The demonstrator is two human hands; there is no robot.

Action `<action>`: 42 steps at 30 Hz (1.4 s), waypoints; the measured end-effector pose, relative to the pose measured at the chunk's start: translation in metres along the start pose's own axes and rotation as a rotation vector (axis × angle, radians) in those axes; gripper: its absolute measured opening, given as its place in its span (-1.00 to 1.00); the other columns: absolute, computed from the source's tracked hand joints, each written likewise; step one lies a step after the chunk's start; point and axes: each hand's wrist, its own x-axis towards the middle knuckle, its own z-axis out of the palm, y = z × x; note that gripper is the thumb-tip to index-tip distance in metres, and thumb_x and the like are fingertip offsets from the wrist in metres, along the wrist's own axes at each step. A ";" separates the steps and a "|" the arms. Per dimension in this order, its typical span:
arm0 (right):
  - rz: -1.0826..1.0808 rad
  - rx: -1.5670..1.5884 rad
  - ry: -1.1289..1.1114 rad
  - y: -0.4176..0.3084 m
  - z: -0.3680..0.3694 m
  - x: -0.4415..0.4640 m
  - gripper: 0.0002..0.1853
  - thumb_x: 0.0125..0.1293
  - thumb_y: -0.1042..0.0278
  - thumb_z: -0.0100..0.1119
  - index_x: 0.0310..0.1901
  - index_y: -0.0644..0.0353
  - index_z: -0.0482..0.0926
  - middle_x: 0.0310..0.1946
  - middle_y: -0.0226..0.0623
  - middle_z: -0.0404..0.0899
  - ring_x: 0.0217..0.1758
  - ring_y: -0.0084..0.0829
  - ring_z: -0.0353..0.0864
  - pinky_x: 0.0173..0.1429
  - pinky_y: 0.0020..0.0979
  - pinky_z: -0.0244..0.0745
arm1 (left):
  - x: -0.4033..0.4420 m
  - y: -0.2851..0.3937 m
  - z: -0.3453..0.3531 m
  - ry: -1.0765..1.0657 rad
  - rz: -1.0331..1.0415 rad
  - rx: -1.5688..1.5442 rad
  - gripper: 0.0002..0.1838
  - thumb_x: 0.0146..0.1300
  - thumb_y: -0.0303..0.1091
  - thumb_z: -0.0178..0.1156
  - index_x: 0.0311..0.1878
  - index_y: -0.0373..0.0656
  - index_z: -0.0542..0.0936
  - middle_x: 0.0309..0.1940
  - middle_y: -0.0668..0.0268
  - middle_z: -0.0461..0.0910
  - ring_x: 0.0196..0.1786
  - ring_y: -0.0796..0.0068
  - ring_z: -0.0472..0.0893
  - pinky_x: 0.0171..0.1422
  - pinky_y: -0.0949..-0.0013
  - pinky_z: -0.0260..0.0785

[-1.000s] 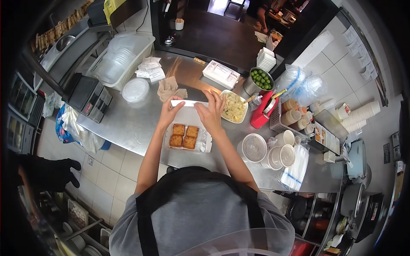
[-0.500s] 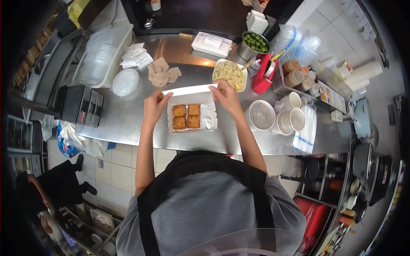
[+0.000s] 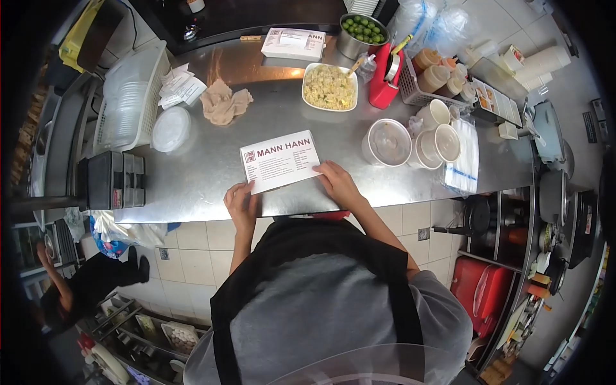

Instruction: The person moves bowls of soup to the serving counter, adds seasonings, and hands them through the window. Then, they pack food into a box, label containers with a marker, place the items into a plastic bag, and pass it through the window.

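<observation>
A closed white takeaway box (image 3: 280,162) with red "MANN HANN" print on its lid lies slightly tilted on the steel counter in front of me. My left hand (image 3: 242,206) grips its near left corner, fingers bent at the lid's edge. At the near right side, my right hand (image 3: 339,185) holds the box with its fingertips on the lid's edge. The contents are hidden under the lid. Farther back stands a white tub of fried rice (image 3: 330,86), and a crumpled brown paper napkin (image 3: 224,102) is to the left.
Another printed box (image 3: 293,43) sits at the counter's back, near a pot of green limes (image 3: 362,30). Lidded paper bowls (image 3: 387,142) and a sauce-bottle basket (image 3: 431,96) stand right. A basket of plastic lids (image 3: 128,96) is left. Another person (image 3: 96,282) stands behind at left.
The box lid has come down over the fried square pieces, and the box is now closed. Both hands have moved toward me, from the raised flap to the box's near corners.
</observation>
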 end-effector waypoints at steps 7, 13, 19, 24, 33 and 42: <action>-0.059 -0.055 0.075 0.001 0.008 -0.008 -0.80 0.04 0.54 0.12 -0.24 0.18 0.53 -0.42 -0.22 0.47 -0.34 -0.19 0.53 -0.28 -0.26 0.47 | -0.004 -0.005 -0.005 -0.053 0.102 0.081 -0.64 -0.08 -0.50 0.32 -0.12 -0.04 0.61 -0.19 0.28 0.54 0.03 0.30 0.42 0.15 0.25 0.15; -0.120 -0.076 0.059 0.009 0.006 -0.007 -0.83 0.09 0.49 0.13 -0.23 0.19 0.55 -0.46 -0.25 0.44 -0.44 -0.22 0.51 -0.38 -0.30 0.44 | 0.002 0.004 -0.019 -0.061 0.268 0.346 -0.61 -0.08 -0.37 0.32 -0.08 -0.01 0.58 -0.17 0.35 0.51 0.06 0.30 0.41 0.15 0.13 0.13; -0.172 -0.071 0.011 0.013 0.002 -0.002 -0.80 0.07 0.47 0.13 -0.21 0.16 0.54 -0.45 -0.26 0.43 -0.43 -0.22 0.51 -0.37 -0.29 0.44 | 0.042 0.023 0.007 -0.293 0.545 0.097 -0.70 -0.15 -0.33 0.34 -0.31 -0.11 0.49 -0.11 0.28 0.46 0.10 0.26 0.40 0.24 0.01 0.14; -0.183 -0.101 0.024 0.016 0.006 -0.005 -0.77 0.05 0.49 0.11 -0.20 0.13 0.53 -0.42 -0.28 0.43 -0.41 -0.25 0.52 -0.36 -0.31 0.46 | 0.043 0.021 0.024 -0.384 0.468 0.021 -0.63 -0.18 -0.36 0.32 -0.22 -0.12 0.46 -0.11 0.23 0.43 0.13 0.22 0.37 0.30 0.07 0.14; -0.199 -0.063 0.032 0.023 0.008 -0.021 -0.66 0.12 0.51 -0.01 -0.05 0.02 0.52 -0.02 -0.14 0.36 0.11 -0.17 0.36 0.05 -0.31 0.40 | 0.031 0.033 0.035 -0.421 0.584 0.392 -0.28 -0.05 -0.32 0.21 0.28 0.27 0.29 -0.08 0.10 0.32 0.17 0.16 0.30 0.35 0.05 0.07; -0.073 0.040 -0.221 0.032 -0.028 -0.029 -0.59 0.22 0.46 0.02 0.11 -0.08 0.46 0.13 -0.11 0.29 0.21 -0.15 0.29 0.26 -0.29 0.20 | 0.029 0.046 0.038 -0.514 0.608 0.573 -0.40 0.16 -0.28 0.08 0.31 0.21 0.24 0.33 0.28 0.15 0.33 0.08 0.15 0.37 0.00 -0.04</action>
